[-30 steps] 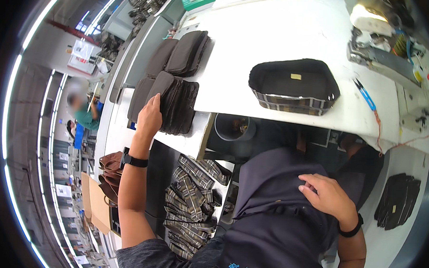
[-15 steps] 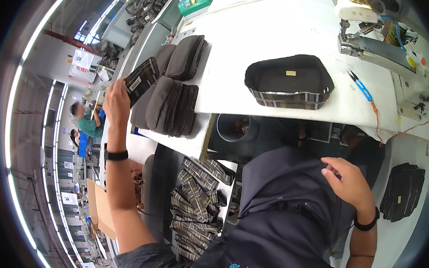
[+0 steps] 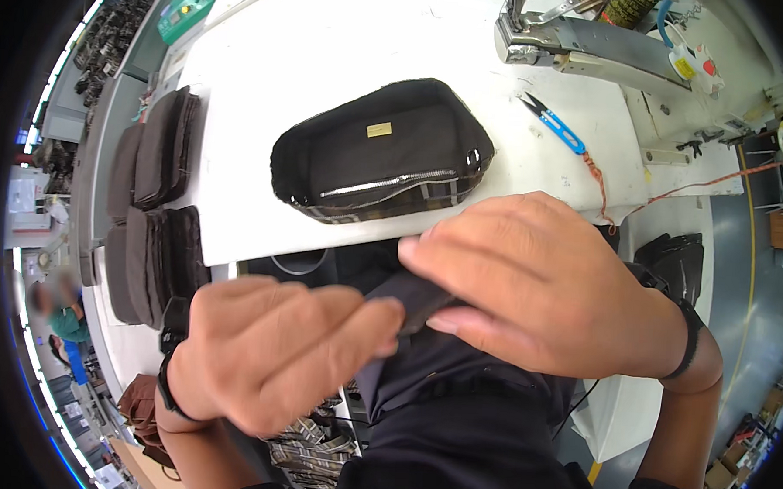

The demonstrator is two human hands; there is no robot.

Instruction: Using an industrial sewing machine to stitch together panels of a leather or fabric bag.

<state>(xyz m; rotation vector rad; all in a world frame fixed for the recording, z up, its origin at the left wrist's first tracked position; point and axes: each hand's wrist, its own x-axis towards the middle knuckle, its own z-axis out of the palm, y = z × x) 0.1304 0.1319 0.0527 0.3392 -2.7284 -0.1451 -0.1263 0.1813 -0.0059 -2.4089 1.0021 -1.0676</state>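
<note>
A dark fabric piece (image 3: 417, 300) is held between my two hands, low in front of my dark apron. My left hand (image 3: 286, 349) is closed, its thumb and fingers pinching the near left end of the piece. From the right, my right hand (image 3: 538, 290) grips its other end, fingers over the top and thumb below. Both hands are slightly blurred and cover most of the piece. Just beyond them on the white table sits a dark-lined plaid fabric pouch body (image 3: 377, 170), open upward, with a small yellowish label inside and a glossy edge.
Stacks of dark fabric pieces (image 3: 155, 164) stand at the table's left edge. Blue thread snips (image 3: 556, 125) on an orange cord lie right of the pouch. A sewing machine arm (image 3: 601, 48) reaches in at the far right. Plaid pieces (image 3: 312, 460) lie below, and a person (image 3: 65, 318) sits far left.
My left hand has come from the stacks at the left to the middle, bringing the fabric piece. My right hand has moved in to grip it too. The view has shifted rightward.
</note>
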